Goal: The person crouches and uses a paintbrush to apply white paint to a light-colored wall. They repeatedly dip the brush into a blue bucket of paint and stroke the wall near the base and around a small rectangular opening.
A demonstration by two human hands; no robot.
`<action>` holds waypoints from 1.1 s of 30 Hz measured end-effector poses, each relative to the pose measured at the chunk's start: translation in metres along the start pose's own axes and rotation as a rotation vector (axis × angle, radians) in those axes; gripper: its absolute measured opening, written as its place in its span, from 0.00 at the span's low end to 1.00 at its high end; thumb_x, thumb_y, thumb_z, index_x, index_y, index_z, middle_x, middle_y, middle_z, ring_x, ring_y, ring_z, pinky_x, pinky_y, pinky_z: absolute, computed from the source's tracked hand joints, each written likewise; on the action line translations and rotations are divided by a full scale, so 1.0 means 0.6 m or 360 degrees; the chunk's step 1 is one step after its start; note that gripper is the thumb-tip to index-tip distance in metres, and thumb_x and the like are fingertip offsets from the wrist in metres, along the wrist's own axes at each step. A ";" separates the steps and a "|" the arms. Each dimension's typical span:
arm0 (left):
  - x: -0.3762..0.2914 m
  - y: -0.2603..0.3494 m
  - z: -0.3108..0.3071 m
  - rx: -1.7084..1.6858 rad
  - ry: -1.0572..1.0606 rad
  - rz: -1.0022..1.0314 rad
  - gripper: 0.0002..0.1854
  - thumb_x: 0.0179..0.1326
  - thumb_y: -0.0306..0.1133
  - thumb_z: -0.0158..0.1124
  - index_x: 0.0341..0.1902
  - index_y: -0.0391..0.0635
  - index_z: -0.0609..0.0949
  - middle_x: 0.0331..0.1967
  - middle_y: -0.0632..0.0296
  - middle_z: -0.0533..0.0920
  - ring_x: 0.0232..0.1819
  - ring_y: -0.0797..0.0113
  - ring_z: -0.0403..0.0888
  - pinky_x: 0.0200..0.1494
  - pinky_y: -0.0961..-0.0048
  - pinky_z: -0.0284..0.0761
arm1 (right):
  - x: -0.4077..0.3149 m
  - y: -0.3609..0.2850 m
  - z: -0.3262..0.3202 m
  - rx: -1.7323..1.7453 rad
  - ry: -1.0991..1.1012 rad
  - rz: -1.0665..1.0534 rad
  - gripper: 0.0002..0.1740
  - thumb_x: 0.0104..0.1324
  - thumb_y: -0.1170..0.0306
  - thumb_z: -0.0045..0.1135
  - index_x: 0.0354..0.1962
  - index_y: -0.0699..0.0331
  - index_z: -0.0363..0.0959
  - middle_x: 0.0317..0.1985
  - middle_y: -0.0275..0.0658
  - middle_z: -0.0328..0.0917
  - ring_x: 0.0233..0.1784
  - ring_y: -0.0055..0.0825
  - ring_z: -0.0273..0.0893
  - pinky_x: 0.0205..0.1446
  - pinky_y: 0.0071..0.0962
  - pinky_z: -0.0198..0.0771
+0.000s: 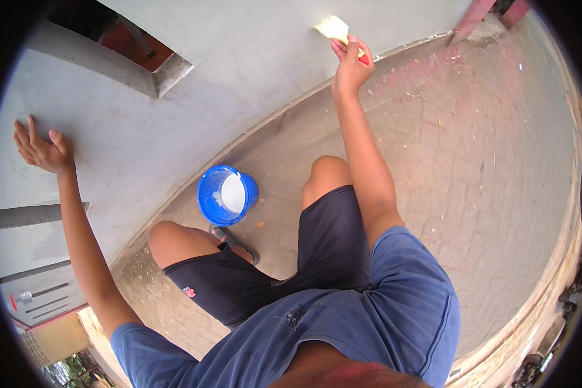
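My right hand grips a paintbrush by its handle, which has a red end. The brush's pale bristles, coated with white paint, lie against the grey-white wall or very close to it. Far to the left, my left hand rests on the same wall with its fingers apart and nothing in it. Between my knees and the wall's base stands a blue plastic bucket, partly filled with white paint. White smears mark the inside of the bucket.
A recessed opening interrupts the wall at upper left, with slots lower down. Pinkish stains mark the paved floor near a red post. My sandalled foot is close beside the bucket.
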State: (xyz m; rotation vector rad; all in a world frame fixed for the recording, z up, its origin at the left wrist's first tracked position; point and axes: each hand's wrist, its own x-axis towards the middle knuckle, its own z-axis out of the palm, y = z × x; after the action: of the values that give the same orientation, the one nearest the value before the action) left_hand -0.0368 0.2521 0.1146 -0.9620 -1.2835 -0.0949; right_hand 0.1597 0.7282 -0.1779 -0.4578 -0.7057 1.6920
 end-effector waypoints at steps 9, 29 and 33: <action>-0.001 -0.002 -0.001 -0.0028 -0.0006 -0.0004 0.27 0.68 0.45 0.51 0.67 0.50 0.81 0.75 0.55 0.73 0.77 0.50 0.67 0.78 0.55 0.52 | -0.010 0.054 -0.067 0.0047 -0.0108 0.0199 0.17 0.79 0.67 0.54 0.54 0.75 0.69 0.47 0.55 0.82 0.51 0.47 0.86 0.56 0.40 0.86; 0.003 0.006 -0.002 -0.0011 -0.0030 -0.0021 0.28 0.69 0.45 0.50 0.68 0.50 0.81 0.76 0.56 0.72 0.78 0.52 0.65 0.79 0.53 0.49 | -0.017 -0.001 -0.036 -0.0063 -0.0514 0.0023 0.13 0.79 0.70 0.51 0.52 0.74 0.74 0.48 0.52 0.82 0.53 0.40 0.86 0.54 0.37 0.86; 0.006 0.007 -0.001 -0.0004 -0.0028 0.0001 0.27 0.70 0.46 0.50 0.68 0.49 0.80 0.76 0.56 0.72 0.78 0.51 0.65 0.78 0.52 0.49 | -0.002 0.075 -0.139 -0.0313 -0.0149 0.0325 0.14 0.79 0.69 0.52 0.51 0.73 0.74 0.46 0.51 0.83 0.49 0.40 0.87 0.51 0.37 0.87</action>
State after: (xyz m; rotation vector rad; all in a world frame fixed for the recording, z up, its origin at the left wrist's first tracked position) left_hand -0.0326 0.2558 0.1152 -0.9671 -1.2998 -0.0875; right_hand 0.1803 0.7387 -0.2701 -0.6080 -0.9246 1.8527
